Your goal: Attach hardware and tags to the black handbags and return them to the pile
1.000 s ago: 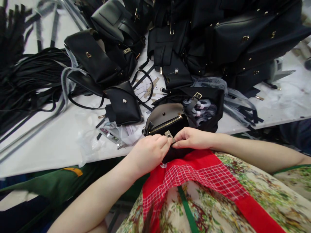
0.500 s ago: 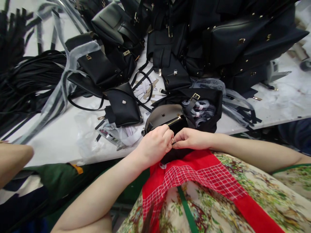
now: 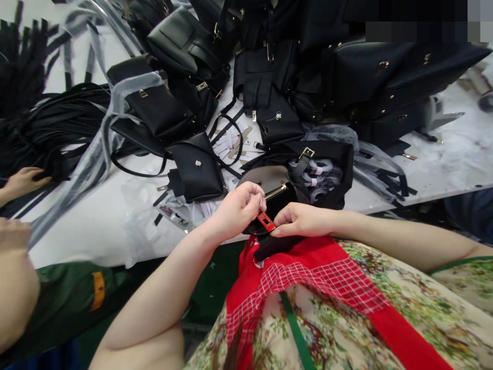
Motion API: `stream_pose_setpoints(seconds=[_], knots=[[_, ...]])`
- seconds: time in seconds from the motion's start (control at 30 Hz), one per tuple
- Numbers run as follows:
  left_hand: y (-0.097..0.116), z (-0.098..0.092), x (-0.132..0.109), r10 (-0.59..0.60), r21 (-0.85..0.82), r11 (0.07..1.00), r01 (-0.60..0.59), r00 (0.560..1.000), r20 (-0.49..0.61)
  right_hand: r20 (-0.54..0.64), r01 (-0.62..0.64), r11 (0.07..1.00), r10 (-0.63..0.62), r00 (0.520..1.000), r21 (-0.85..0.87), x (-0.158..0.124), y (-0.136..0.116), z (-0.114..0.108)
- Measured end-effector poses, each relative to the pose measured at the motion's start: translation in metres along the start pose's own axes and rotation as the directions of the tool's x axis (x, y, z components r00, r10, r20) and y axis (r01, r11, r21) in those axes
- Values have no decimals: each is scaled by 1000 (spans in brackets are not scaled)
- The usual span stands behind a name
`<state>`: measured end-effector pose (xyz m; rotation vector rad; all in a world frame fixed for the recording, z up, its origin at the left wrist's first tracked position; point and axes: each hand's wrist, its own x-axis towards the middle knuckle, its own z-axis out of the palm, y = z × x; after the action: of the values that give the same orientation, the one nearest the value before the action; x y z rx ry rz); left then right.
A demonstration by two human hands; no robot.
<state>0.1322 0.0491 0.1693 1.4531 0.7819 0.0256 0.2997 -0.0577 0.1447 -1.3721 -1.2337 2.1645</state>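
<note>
My right hand [image 3: 298,220] pinches the end of a black tab that carries a shiny metal clasp plate [image 3: 265,221] with a slot in it; the plate looks red, like the apron below. My left hand [image 3: 241,206] is closed just above the plate, thumb against fingers, with a tiny shiny bit at the fingertips that I cannot make out. Behind both hands, at the table edge, sits a black handbag [image 3: 262,176] with a gold zip [image 3: 276,192]. Its near part is partly hidden by my hands.
Beside the handbag lies a black bag [image 3: 344,174] holding plastic-wrapped coils [image 3: 321,174]. A small black bag [image 3: 198,169] lies left, and more black bags [image 3: 377,77] are heaped behind. Black straps [image 3: 65,113] cover the far left, where a co-worker's hand [image 3: 25,182] reaches in.
My left hand has drawn up and left from my right hand, and the clasp plate now shows between them. At the left, the co-worker's arms have moved and a hand now touches the straps.
</note>
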Motion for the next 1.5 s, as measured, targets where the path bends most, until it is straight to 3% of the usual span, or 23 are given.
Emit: stream_pose_setpoints(seconds=[0.13,0.23,0.3,0.37,0.43,0.5,0.57,0.8,1.03,1.2,1.27,1.33,1.4,1.43,1.5], knots=[[-12,-9,6,-197,-469,859,206,978,68,12,24,999,-24,1000,38,0,2,-2],[-22,-19,9,-237,-514,844,153,966,-101,67,20,987,-32,997,162,-2,2,-3],[-25,-22,6,-190,-385,919,85,951,-244,93,-6,962,-21,995,273,-3,4,-3],[-22,-18,-2,-64,-147,989,25,961,-268,94,-24,932,-11,995,363,-2,6,-2],[-16,-10,-11,102,148,986,-77,980,-172,79,-27,915,-5,997,403,0,10,-2],[-10,0,-20,237,394,897,-202,971,-43,49,-19,915,-1,999,404,3,13,-2],[-7,8,-25,298,532,799,-281,953,56,26,-14,917,4,1000,399,5,16,-1],[-12,15,-28,361,741,558,-374,913,189,26,-20,897,9,1000,441,6,18,0],[-1,26,-37,268,916,225,-333,925,270,7,-14,924,13,1000,383,7,20,1],[0,36,-35,213,928,131,-348,924,316,9,-10,933,7,1000,359,7,20,2],[-1,33,-33,219,951,150,-269,947,233,-9,-14,932,19,1000,363,5,18,2],[-4,22,-31,276,981,178,-79,961,27,-6,-32,922,38,999,385,3,16,2],[-7,6,-29,361,959,255,122,908,-211,2,-60,901,65,998,429,0,13,3],[-10,-2,-29,385,931,324,168,875,-292,2,-72,888,80,997,454,-1,12,3],[-14,-16,-29,382,851,507,140,848,-367,-11,-77,868,95,995,491,-2,11,4]])
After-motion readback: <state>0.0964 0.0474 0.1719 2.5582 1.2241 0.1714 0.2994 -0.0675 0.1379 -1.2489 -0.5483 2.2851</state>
